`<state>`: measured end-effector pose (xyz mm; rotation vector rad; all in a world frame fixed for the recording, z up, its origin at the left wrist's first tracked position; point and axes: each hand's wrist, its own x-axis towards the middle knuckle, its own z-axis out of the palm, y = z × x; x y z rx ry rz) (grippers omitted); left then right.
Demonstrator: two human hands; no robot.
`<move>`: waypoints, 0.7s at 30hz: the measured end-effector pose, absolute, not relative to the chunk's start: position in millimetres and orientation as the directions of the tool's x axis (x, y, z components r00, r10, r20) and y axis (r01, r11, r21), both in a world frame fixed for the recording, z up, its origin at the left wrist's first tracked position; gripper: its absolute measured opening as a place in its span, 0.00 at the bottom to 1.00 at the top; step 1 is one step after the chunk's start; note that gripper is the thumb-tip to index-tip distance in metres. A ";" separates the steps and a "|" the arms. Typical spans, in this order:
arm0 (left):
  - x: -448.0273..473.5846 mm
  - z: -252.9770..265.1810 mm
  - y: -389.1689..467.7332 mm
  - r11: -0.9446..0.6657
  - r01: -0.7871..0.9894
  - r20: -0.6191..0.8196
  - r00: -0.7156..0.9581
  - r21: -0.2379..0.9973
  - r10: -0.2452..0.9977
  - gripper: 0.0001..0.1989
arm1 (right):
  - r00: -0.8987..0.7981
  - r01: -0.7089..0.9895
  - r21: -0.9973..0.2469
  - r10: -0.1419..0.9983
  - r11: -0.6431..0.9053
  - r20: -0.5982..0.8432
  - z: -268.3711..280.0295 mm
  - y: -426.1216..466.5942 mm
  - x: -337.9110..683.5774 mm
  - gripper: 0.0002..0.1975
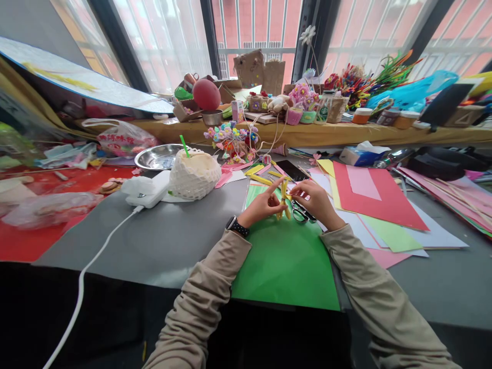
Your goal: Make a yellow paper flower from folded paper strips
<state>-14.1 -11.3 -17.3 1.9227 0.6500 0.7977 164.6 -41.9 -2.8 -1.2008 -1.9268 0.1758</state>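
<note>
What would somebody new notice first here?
Probably the big green sheet in front, the left hand pinching a yellow piece above it, right hand close by. Then the reddish ball up by the windows, and the white netted thing with a green straw, left of the hands.

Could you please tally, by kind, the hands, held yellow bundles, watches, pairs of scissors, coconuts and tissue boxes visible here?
Hands: 2 (left hand, right hand)
Yellow bundle: 1
Watch: 1
Scissors: 1 pair
Coconut: 1
Tissue box: 1
Total: 7
</note>
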 end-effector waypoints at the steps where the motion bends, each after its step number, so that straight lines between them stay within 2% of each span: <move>1: -14.3 -17.4 -11.4 -0.439 0.123 0.261 0.653 0.890 0.711 0.41 | -0.194 0.678 -0.505 0.793 0.533 0.577 -3.5 -41.7 164.8 0.02; 5: -14.8 -18.4 -11.1 -0.455 0.159 0.243 0.668 0.876 0.703 0.40 | -0.215 0.699 -0.479 0.796 0.530 0.566 -6.3 -40.7 165.7 0.03; 9: -12.9 -21.7 -9.6 -0.422 0.121 0.262 0.623 0.899 0.737 0.39 | -0.181 0.728 -0.464 0.795 0.504 0.579 -7.5 -40.4 165.3 0.03; 21: -10.2 -23.6 -8.8 -0.332 0.038 0.266 0.517 0.942 0.813 0.29 | -0.094 0.727 -0.499 0.789 0.471 0.607 -3.3 -44.1 161.2 0.04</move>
